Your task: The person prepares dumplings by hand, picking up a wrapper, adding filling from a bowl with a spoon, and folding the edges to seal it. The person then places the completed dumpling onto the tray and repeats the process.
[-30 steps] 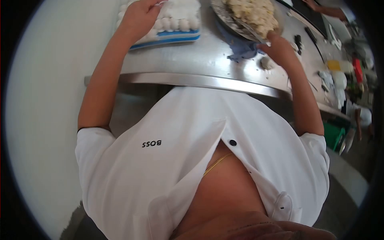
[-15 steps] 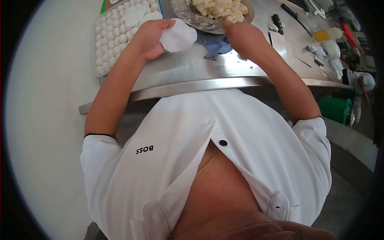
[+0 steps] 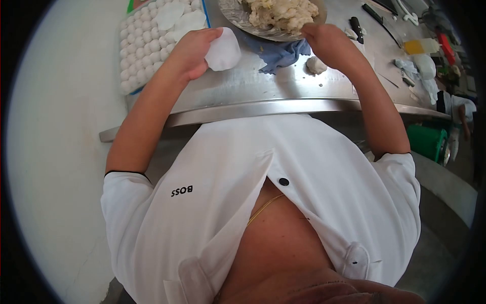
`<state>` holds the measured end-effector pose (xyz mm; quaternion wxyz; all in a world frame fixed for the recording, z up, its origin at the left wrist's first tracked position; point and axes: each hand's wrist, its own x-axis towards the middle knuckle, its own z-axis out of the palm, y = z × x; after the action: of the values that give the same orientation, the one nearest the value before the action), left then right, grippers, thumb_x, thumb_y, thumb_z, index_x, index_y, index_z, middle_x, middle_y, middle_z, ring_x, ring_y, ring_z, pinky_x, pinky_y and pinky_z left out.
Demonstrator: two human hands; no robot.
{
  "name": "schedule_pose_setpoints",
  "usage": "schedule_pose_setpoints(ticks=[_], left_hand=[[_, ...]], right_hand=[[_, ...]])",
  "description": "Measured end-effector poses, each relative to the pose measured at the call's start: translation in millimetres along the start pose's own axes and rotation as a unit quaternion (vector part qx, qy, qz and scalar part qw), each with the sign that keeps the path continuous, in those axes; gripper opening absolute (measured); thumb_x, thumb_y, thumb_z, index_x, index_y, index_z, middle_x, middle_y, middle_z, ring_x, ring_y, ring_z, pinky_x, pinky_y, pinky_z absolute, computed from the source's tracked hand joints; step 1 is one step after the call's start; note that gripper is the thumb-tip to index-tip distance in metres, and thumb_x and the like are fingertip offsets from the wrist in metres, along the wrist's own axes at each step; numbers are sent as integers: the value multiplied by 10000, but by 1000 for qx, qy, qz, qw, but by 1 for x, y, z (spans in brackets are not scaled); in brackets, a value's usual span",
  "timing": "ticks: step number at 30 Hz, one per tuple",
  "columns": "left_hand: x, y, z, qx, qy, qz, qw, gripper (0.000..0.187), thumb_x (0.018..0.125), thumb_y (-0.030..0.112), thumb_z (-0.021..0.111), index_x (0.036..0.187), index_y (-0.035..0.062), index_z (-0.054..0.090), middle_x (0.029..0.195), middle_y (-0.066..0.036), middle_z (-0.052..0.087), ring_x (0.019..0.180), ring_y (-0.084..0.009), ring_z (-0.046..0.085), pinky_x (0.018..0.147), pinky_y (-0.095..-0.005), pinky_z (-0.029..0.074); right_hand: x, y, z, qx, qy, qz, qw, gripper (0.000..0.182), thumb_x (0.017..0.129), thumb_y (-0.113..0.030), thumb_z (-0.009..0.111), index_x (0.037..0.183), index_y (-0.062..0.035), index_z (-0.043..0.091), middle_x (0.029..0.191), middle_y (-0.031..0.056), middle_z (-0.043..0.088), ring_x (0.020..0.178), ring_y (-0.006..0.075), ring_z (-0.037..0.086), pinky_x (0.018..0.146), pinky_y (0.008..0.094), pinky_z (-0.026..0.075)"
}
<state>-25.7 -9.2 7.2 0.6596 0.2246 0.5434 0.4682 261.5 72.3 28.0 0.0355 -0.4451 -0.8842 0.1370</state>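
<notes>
My left hand (image 3: 195, 53) holds a thin round white wrapper (image 3: 224, 50) by its left edge. At the right rim of a metal bowl (image 3: 236, 19), my right hand (image 3: 329, 44) is closed; what its fingers hold, if anything, is hidden. Pale, lumpy filling (image 3: 281, 15) is heaped in the bowl. Under the bowl's near side lies a crumpled blue cloth (image 3: 283, 57). A small whitish lump (image 3: 316, 65) rests on the steel table (image 3: 253, 91) just below my right hand.
A blue-edged tray (image 3: 206, 14) at the left carries rows of small white balls (image 3: 136, 53) and loose wrappers (image 3: 190, 24). Black-handled knives (image 3: 357, 29), a yellow bottle (image 3: 420, 46) and plastic bags lie at the right. A green bin (image 3: 427, 141) and another person (image 3: 461, 104) are beyond.
My right hand has shifted right and slightly up along the bowl, uncovering the whitish lump. The wrapper in my left hand has turned and looks narrower.
</notes>
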Motion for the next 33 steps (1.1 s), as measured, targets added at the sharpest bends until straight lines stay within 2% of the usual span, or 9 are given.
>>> schedule_pose_setpoints(ticks=[4, 13, 16, 18, 25, 27, 28, 29, 33], left_hand=[[4, 2, 16, 36, -9, -15, 999, 327, 979, 174, 538, 1124, -119, 546, 1094, -168, 632, 961, -282, 651, 866, -418, 538], [15, -1, 19, 54, 27, -17, 998, 303, 965, 147, 557, 1117, -115, 533, 1093, -185, 618, 968, -291, 647, 858, -430, 546], [21, -4, 10, 71, 27, -18, 997, 315, 957, 111, 549, 1167, -117, 496, 1141, -197, 601, 1019, -302, 645, 901, -443, 554], [25, -6, 13, 87, 16, -16, 996, 322, 951, 93, 546, 1181, -121, 478, 1153, -199, 592, 1029, -308, 641, 906, -446, 552], [27, -7, 20, 102, 19, -12, 995, 334, 952, 80, 534, 1202, -128, 454, 1162, -203, 585, 1038, -318, 636, 909, -450, 543], [29, -8, 12, 99, 35, -12, 994, 335, 957, 85, 532, 1200, -133, 455, 1163, -206, 584, 1036, -318, 637, 903, -453, 544], [33, -11, 6, 98, 46, -16, 994, 319, 959, 94, 531, 1178, -131, 480, 1125, -194, 595, 987, -301, 636, 869, -416, 536], [35, -11, 4, 98, 54, -19, 993, 305, 961, 104, 530, 1155, -130, 505, 1086, -182, 607, 939, -283, 635, 835, -380, 529], [39, -10, 14, 20, 60, -6, 998, 325, 981, 137, 512, 1155, -137, 498, 1093, -185, 603, 932, -280, 626, 847, -392, 526]], right_hand=[[19, 3, 16, -15, 50, 21, 998, 231, 945, -191, 501, 1002, -18, 644, 892, 251, 655, 855, 418, 638, 775, 491, 494], [7, 17, 21, 76, -50, -4, 996, 208, 940, -180, 522, 967, -9, 638, 828, 239, 651, 811, 415, 634, 741, 480, 490], [5, 17, 20, 36, -18, -24, 999, 191, 933, -167, 533, 955, -12, 641, 819, 234, 652, 797, 416, 631, 734, 474, 494], [9, 15, 18, 21, 60, -15, 998, 192, 935, -172, 528, 957, -18, 640, 826, 234, 653, 789, 415, 631, 732, 473, 497], [26, 9, 35, -1, 36, -11, 999, 199, 945, -189, 518, 961, -29, 636, 862, 232, 657, 793, 399, 642, 726, 466, 502], [17, 3, 22, 69, -67, 16, 995, 235, 957, -210, 518, 1008, -20, 646, 865, 219, 666, 790, 384, 645, 724, 443, 503], [15, 8, 25, 69, -71, 13, 995, 235, 957, -210, 518, 1008, -20, 646, 865, 219, 666, 790, 384, 645, 724, 443, 503], [11, 16, 27, 104, -43, 1, 994, 252, 962, -216, 521, 1043, -12, 647, 859, 213, 668, 781, 369, 645, 727, 430, 501], [12, 34, 28, 129, 9, 9, 992, 290, 961, -200, 535, 1130, 10, 642, 811, 182, 664, 728, 289, 631, 721, 390, 489]])
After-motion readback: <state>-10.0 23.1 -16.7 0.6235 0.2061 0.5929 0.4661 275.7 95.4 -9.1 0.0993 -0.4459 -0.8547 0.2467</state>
